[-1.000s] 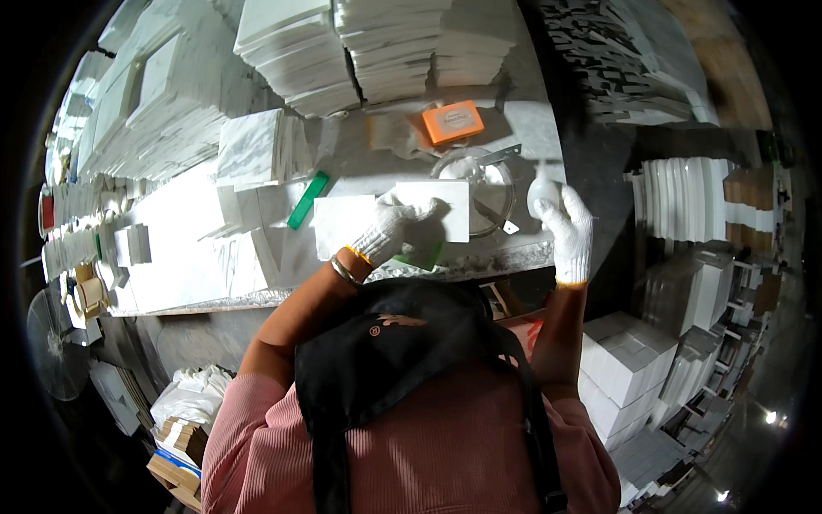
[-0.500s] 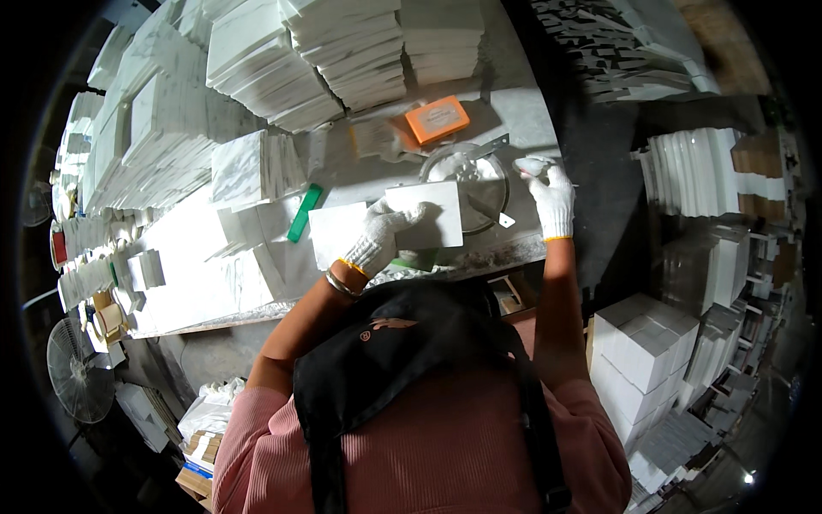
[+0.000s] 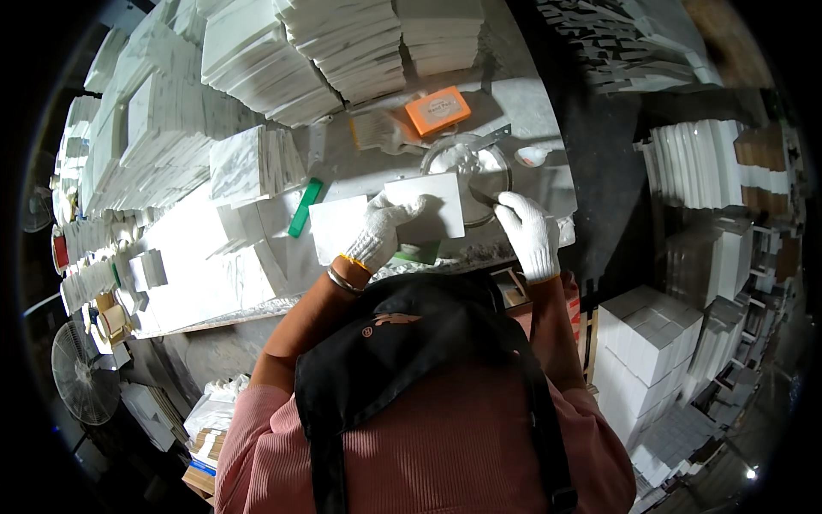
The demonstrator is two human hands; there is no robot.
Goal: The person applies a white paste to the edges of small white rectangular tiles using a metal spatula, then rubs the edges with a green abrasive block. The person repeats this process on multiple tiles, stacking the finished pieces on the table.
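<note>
Here, a white square tile (image 3: 425, 206) lay on the worktable (image 3: 548, 184), partly over a round shallow bowl (image 3: 467, 163) of pale paste, and the gloved left hand (image 3: 383, 230) pressed it flat with fingers spread wide, gripping nothing. At the tile's right edge, the gloved right hand (image 3: 527, 231) curled loosely around a thin tool, hard to make out. Spreading paste seemed the step in hand; next would call for steady pressure. Beyond the fingertips sat an orange box (image 3: 437, 110).

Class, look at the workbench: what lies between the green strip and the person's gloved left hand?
In the head view, a flat white square tile lies between the green strip and the left hand, on the bench.
</note>
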